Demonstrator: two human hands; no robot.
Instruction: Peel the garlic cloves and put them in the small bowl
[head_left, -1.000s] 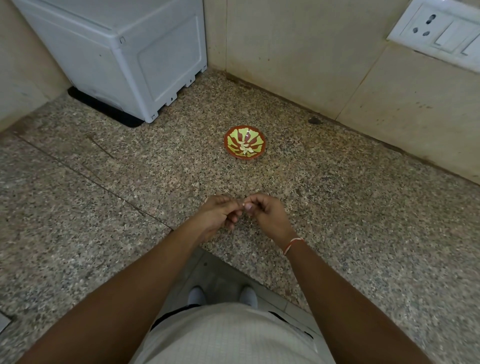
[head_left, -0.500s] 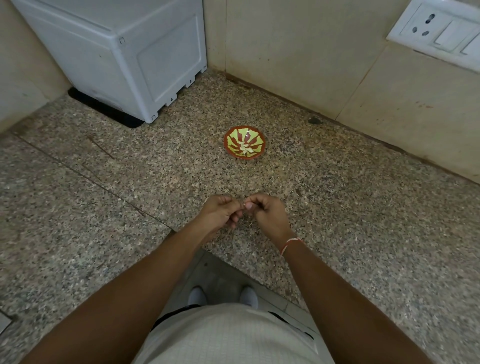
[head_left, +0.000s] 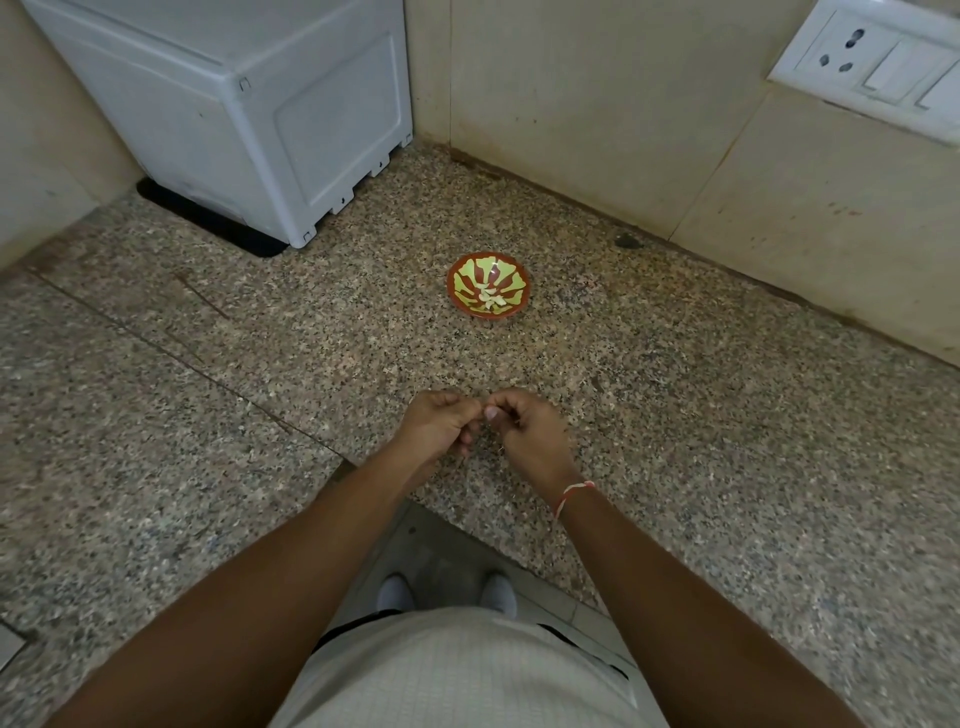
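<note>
Little has moved since the earlier frames: left hand (head_left: 436, 428) and right hand (head_left: 524, 431), fingers curled, together pinch a mostly hidden, small, light, slippery clove at lower centre, best nipped at its ends, below the bowl (head_left: 488, 310) holding peeled cloves (head_left: 491, 300).

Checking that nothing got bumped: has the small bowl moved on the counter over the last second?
No. The small bowl sits at the same spot relative to the dark spot by the wall and the white appliance.
</note>
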